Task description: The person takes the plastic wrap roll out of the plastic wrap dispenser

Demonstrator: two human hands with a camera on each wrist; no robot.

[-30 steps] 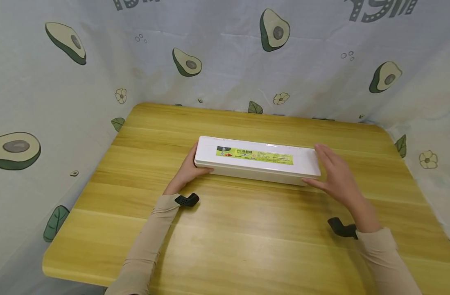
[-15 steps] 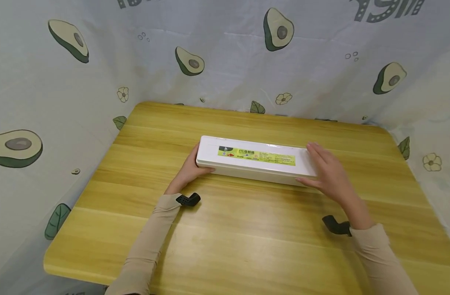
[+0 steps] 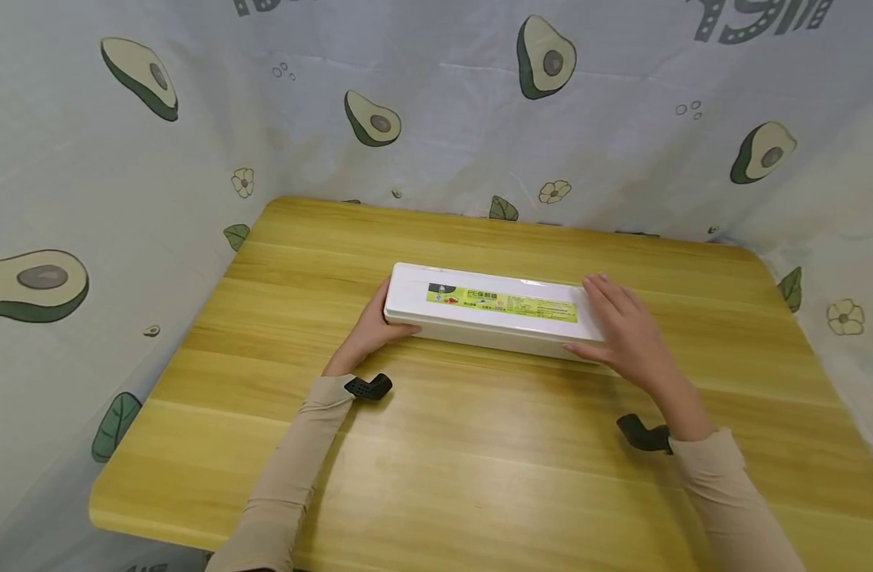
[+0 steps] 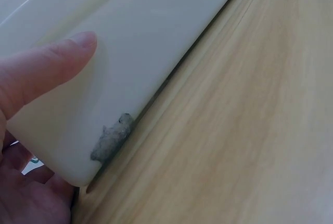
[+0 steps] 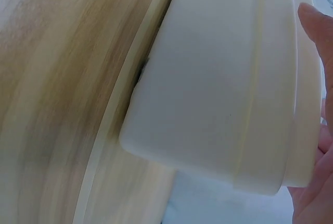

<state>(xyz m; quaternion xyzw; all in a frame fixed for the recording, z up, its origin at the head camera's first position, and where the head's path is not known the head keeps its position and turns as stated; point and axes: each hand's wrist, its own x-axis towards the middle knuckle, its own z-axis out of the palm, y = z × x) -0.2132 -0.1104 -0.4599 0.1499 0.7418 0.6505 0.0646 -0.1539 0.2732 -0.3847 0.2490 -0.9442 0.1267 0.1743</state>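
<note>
A long white cling film dispenser box (image 3: 493, 334) with a green-yellow label (image 3: 502, 303) lies crosswise on the wooden table (image 3: 472, 445), lid down. My left hand (image 3: 368, 322) grips its left end. In the left wrist view the thumb (image 4: 57, 67) presses on the front wall, and the other fingers are partly hidden behind the end. My right hand (image 3: 629, 330) lies over the right end with fairly straight fingers reaching across the lid and the thumb along the front edge. In the right wrist view its thumb (image 5: 315, 23) is beside the lid rim.
A grey, rough patch (image 4: 112, 138) marks the lower front of the box near its left end. Black wrist camera mounts (image 3: 370, 387) stick out from both sleeves. A curtain printed with avocados (image 3: 546, 59) hangs along the back and sides of the table.
My right hand has slid left along the box, from its right end onto more of the lid. My left hand keeps its grip, and the view has shifted slightly.
</note>
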